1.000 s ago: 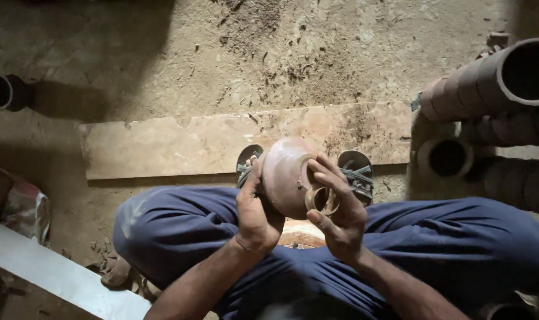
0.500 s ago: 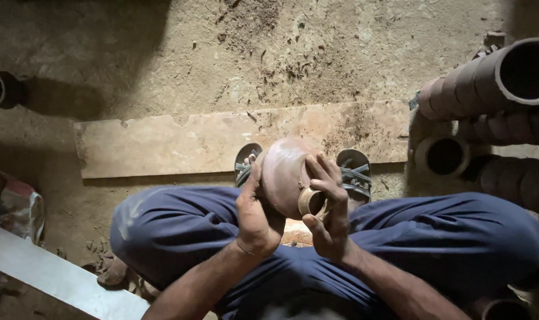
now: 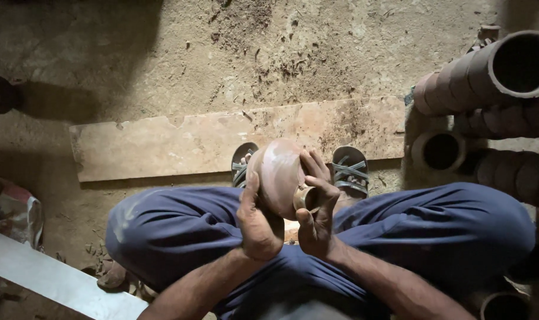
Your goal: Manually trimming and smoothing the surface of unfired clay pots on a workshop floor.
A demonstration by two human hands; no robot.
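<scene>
Above the lap sits a small round reddish-brown clay pot (image 3: 279, 175), tilted on its side between both hands. Left hand (image 3: 258, 222) cups its rounded belly with closed fingers; right hand (image 3: 315, 204) curls around the narrow mouth. Beyond lie grey strapped sandals (image 3: 349, 170), a pale stone slab (image 3: 180, 142), and stacked clay pipes (image 3: 488, 77).

Person, seated: loose dark blue trousers (image 3: 180, 231), creased at the knees; strapped sandals, grey-green webbing on dark soles, one (image 3: 349, 170) at 1 o'clock, other (image 3: 241, 166) at 11; forearms bare.
</scene>
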